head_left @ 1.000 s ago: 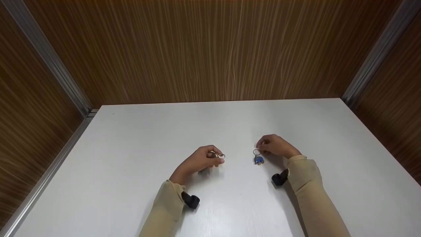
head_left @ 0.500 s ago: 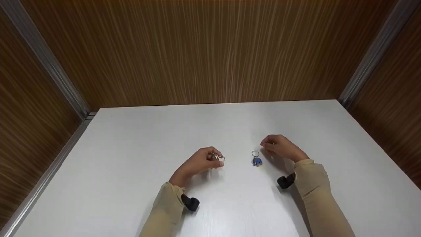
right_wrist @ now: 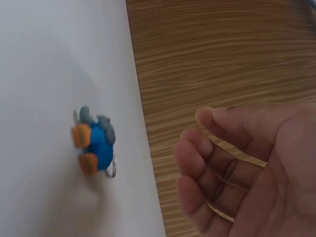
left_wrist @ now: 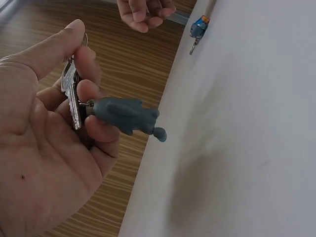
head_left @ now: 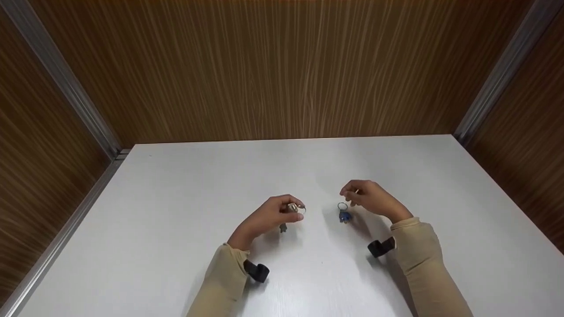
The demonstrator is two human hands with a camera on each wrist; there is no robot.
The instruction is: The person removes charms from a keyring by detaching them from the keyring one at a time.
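Observation:
My left hand (head_left: 294,212) is raised a little off the white table (head_left: 176,193) and pinches a silver key (left_wrist: 71,94) on a ring between thumb and fingers. A grey-blue fish-shaped charm (left_wrist: 126,114) dangles from the ring below the hand (left_wrist: 64,98), seen as the charm (head_left: 283,227) in the head view. A blue and orange figure keychain (head_left: 344,215) with a metal ring lies on the table right of it. My right hand (head_left: 349,193) hovers just above and behind that keychain (right_wrist: 94,140), fingers (right_wrist: 207,148) loosely curled and holding nothing.
Brown wood-grain walls (head_left: 282,70) with metal corner strips (head_left: 66,92) enclose the table on three sides. Black wrist mounts (head_left: 257,270) sit on both beige sleeves (head_left: 414,246). Nothing else lies on the tabletop.
My right hand let go of the blue keychain's ring, drew back to the right, then came back over it. My left hand rose slightly, so the grey charm now hangs in view.

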